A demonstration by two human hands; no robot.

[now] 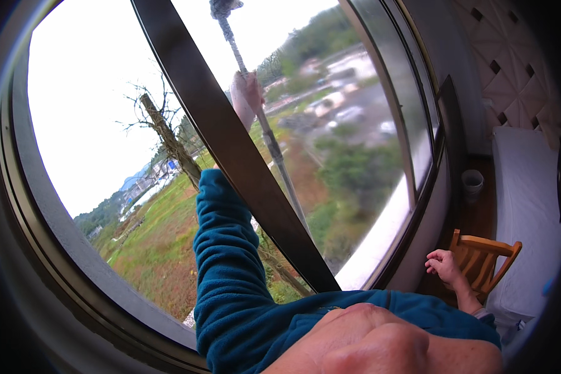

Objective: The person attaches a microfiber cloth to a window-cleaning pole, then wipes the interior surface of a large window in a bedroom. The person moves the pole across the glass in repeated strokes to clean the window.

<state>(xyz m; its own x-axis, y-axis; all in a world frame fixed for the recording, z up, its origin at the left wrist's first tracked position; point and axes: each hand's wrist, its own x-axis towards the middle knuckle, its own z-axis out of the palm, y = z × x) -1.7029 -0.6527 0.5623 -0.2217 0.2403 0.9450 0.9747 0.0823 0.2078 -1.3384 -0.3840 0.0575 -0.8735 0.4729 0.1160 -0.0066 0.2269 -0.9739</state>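
Note:
My left arm, in a teal fleece sleeve (229, 243), reaches out through the opening of a sliding window. Beyond the dark sash stile (215, 121), my left hand (247, 93) shows through the glass, closed around a long pole (276, 156). At the pole's upper end is a fuzzy grey head (224, 8), cut off by the top of the picture. The pole's lower end passes behind the stile. Indoors, my right hand (442, 265) hangs beside a wooden chair (484, 252), its fingers loosely bent and nothing visible in them.
The outer window frame (37, 262) curves along the left. On the right stand a whitish bucket (472, 180) and a long bed-like surface under a pale sheet (519, 187). Padded panelling (509, 56) covers the wall. Outside are a bare cut tree (168, 135) and a grassy slope (163, 233).

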